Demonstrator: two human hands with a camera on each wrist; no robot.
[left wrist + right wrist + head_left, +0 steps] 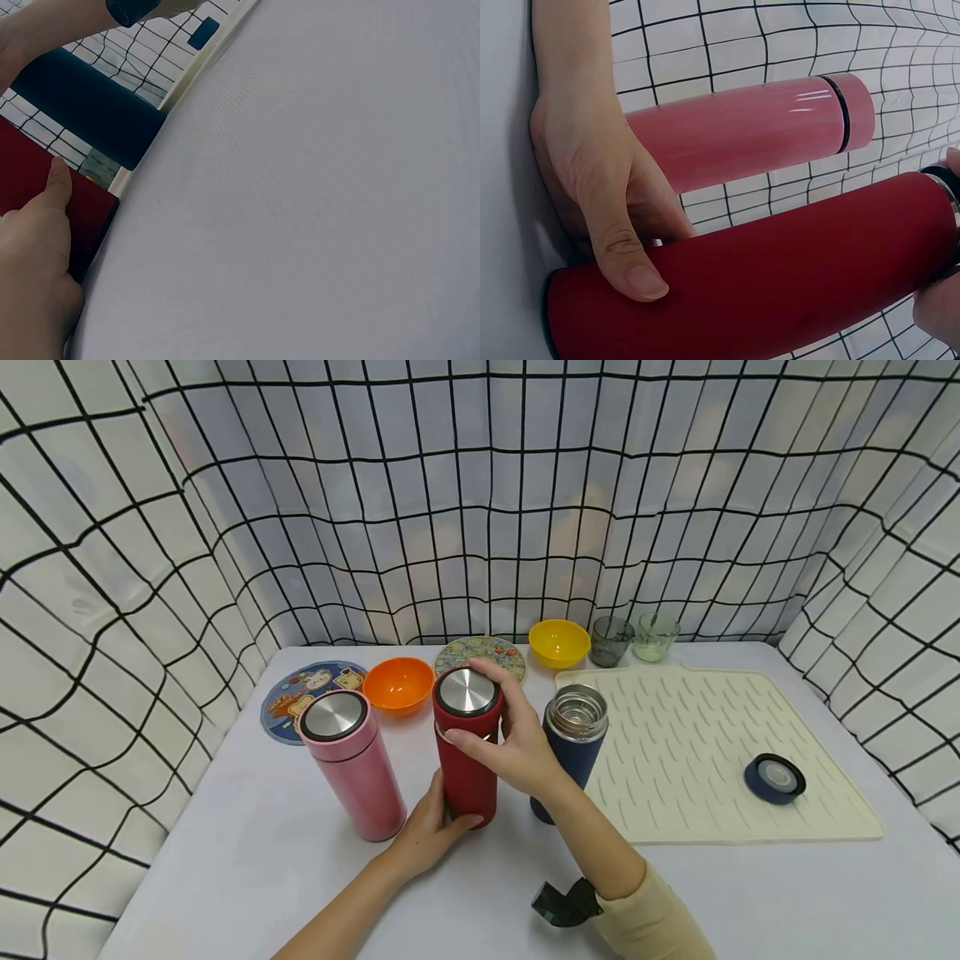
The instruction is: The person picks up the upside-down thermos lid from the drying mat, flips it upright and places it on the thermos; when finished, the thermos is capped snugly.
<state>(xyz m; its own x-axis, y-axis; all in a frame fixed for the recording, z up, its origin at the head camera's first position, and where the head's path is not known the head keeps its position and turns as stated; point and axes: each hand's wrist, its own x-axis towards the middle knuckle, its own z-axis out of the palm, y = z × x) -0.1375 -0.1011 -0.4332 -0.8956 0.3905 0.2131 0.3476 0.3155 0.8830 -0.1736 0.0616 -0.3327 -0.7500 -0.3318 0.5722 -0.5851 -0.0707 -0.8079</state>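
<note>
A red thermos bottle (471, 789) stands on the white table, its lid (468, 692) topped with a steel disc. A silver ring shows between lid and body. My left hand (426, 837) grips the bottle low down, thumb across the front, as the left wrist view also shows. Up at the lid, my right hand (521, 747) holds it between thumb and fingers. Left of these stands a pink thermos (362, 785) with its lid on. To the right, a navy thermos (573, 743) is uncapped, its steel mouth showing; part of it is behind my right hand and forearm.
A navy lid (775, 778) lies on the cream ribbed mat (675, 752) at right. Along the back are an orange bowl (399, 685), a yellow bowl (559, 643), two glasses (611, 642) and two round patterned mats (288, 702). Black netting (487, 510) surrounds the table's back and sides.
</note>
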